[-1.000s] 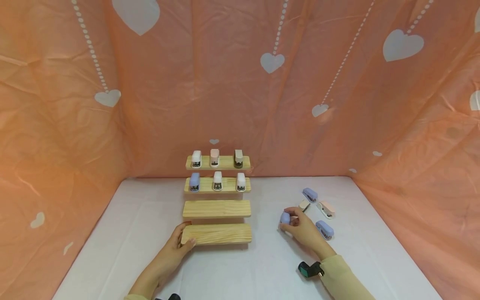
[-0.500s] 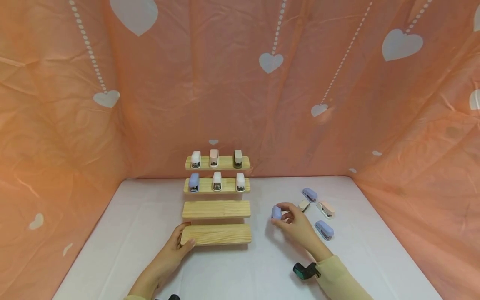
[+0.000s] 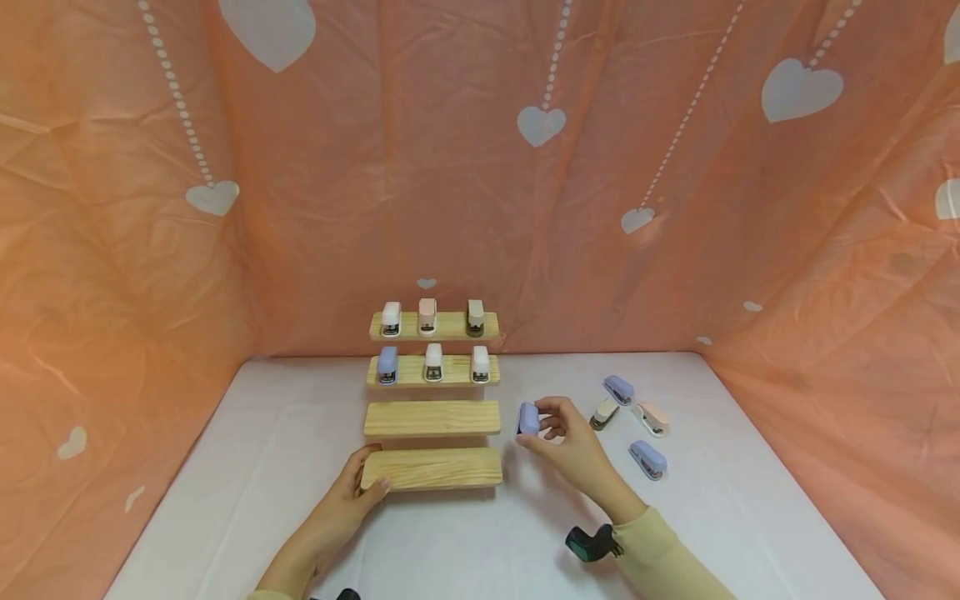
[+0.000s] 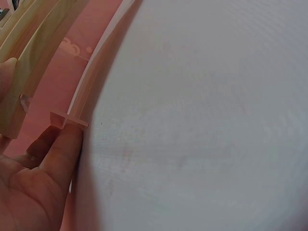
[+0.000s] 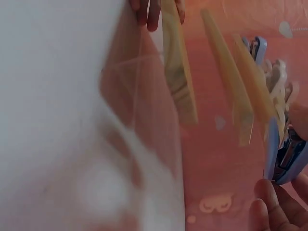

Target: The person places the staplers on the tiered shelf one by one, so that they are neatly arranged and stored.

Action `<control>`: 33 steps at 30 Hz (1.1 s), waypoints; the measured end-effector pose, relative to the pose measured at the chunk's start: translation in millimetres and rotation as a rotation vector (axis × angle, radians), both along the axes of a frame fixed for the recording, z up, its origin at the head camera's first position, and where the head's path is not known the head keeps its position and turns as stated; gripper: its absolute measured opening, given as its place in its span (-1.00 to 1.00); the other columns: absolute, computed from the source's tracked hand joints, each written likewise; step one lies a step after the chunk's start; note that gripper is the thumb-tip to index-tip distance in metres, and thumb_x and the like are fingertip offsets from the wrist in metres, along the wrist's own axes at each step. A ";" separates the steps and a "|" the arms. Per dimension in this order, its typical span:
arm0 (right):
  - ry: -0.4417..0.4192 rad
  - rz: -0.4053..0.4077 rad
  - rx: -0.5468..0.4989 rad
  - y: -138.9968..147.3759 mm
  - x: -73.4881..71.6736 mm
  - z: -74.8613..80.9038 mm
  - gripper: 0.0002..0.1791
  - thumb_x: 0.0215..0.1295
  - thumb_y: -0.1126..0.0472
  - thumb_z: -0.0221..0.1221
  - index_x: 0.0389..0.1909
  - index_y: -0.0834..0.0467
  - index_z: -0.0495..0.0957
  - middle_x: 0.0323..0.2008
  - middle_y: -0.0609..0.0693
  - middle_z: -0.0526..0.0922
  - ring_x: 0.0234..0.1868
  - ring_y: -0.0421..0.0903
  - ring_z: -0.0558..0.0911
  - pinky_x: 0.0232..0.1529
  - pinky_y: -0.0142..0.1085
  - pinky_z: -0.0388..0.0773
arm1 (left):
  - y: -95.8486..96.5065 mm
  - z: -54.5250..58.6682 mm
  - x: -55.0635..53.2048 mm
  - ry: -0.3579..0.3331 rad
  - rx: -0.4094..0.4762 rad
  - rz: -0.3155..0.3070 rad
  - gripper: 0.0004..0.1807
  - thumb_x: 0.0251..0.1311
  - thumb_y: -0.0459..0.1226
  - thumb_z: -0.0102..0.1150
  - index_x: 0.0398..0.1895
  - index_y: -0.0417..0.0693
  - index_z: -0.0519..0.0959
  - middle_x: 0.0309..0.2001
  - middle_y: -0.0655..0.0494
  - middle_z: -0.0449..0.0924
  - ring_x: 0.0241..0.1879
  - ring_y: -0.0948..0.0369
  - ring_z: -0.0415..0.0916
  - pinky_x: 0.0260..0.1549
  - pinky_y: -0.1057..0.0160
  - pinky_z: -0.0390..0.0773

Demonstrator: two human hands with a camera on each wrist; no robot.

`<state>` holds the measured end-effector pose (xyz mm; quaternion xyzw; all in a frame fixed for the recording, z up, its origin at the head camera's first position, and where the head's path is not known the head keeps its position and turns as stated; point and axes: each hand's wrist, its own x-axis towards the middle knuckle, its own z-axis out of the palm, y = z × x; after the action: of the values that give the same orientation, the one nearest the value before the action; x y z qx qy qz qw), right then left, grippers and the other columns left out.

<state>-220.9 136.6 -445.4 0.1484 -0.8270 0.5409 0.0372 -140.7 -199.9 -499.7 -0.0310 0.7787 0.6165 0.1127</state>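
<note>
I have the stapler [image 3: 528,419] clamped between the thumb and fingers of my right hand [image 3: 566,442], just right of the second board [image 3: 432,418], apart from it and held off the table [image 3: 450,542]. It looks small, so I expect little weight, most of it in the dark works showing between shell and base. The purple shell seems to be hard, smooth plastic: it should not give under my fingertips, but it could slide if I pinch only a rounded edge. I would take it across the sides near the middle, since squeezing top against base would likely make it flex shut. A drop might chip it; I doubt it is truly fragile. My left hand [image 3: 352,492] grips the left end of the front board [image 3: 432,469], thumb on top, the other fingers partly hidden; that wood looks stiff, so a light hold should do.
</note>
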 end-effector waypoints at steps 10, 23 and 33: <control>0.041 0.080 -0.017 -27.6 2.7 5.3 -0.43 0.02 0.22 0.47 0.03 0.17 0.44 -0.15 -0.02 0.58 -0.14 -0.11 0.57 -0.09 -0.14 0.53 | -1.3 -0.6 0.1 0.014 -0.022 -0.010 -0.22 0.32 0.04 0.11 0.47 0.13 -0.04 0.49 -0.33 -0.44 0.45 -0.23 -0.49 0.31 -0.25 -0.21; 0.030 0.235 -0.040 -75.2 12.4 12.0 -0.46 0.08 0.03 0.43 -0.04 0.09 0.36 -0.13 -0.02 0.56 -0.11 -0.08 0.60 -0.01 0.03 0.52 | 0.7 -2.1 -0.6 0.021 0.028 0.001 -0.24 0.31 -0.01 0.14 0.46 0.13 -0.01 0.51 -0.26 -0.29 0.46 -0.18 -0.33 0.33 -0.21 -0.15; 0.070 0.276 0.032 -119.4 9.1 11.5 -0.52 0.09 -0.05 0.41 -0.18 0.07 0.35 -0.19 -0.15 0.54 -0.11 -0.14 0.59 -0.06 -0.30 0.55 | -1.0 0.2 0.9 0.006 -0.016 -0.004 -0.23 0.32 0.05 0.11 0.47 0.18 -0.02 0.48 -0.36 -0.45 0.43 -0.28 -0.47 0.29 -0.29 -0.18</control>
<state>-211.7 17.2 -433.8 0.2800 -0.8056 0.5220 -0.0110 -139.8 -200.9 -499.5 -0.0282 0.7840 0.6101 0.1113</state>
